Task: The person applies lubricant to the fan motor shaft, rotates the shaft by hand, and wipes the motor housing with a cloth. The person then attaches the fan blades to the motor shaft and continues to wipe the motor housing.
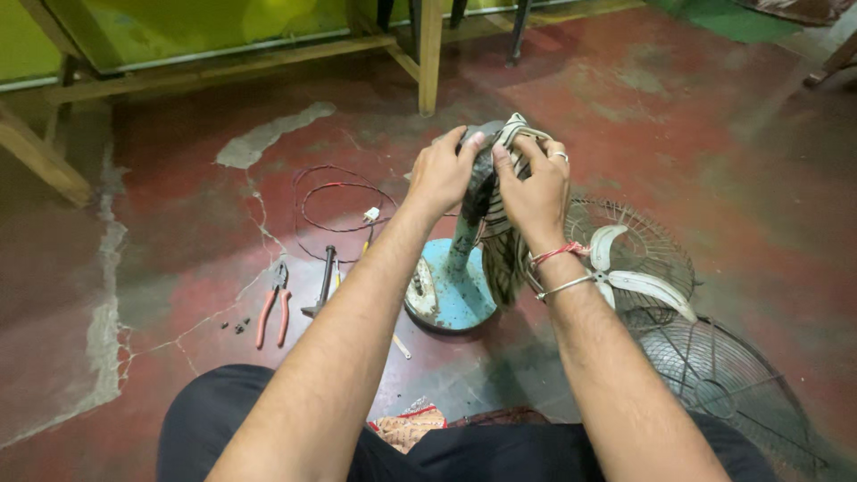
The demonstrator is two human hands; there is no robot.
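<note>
The left hand (pixel 440 174) and the right hand (pixel 536 183) are both up on top of a fan stand (pixel 464 241). Between them is a striped cloth (pixel 500 223), wrapped over the dark fan motor (pixel 478 170). The fingers of both hands are bent tight, grasping the cloth and the motor under it. The left hand is on the left side and the right hand is on the right side, thumbs close together, so both are just as near.

The stand goes straight up from its round blue base (pixel 451 295) on the red floor (pixel 678 134). The cloth hangs down along the stand, so its long way is up and down.

Just right of the base lies a wire fan guard (pixel 656 245) with the white blades (pixel 638 277) on it. A second guard (pixel 732 379) lies nearer the person. On the left lie red pliers (pixel 275 308), a dark tool (pixel 323 281), some small screws (pixel 237 326) and a looped wire (pixel 339 201).

The cloth and hands hide most of the motor. I cannot tell what the patterned thing (pixel 406 427) by the lap is.
</note>
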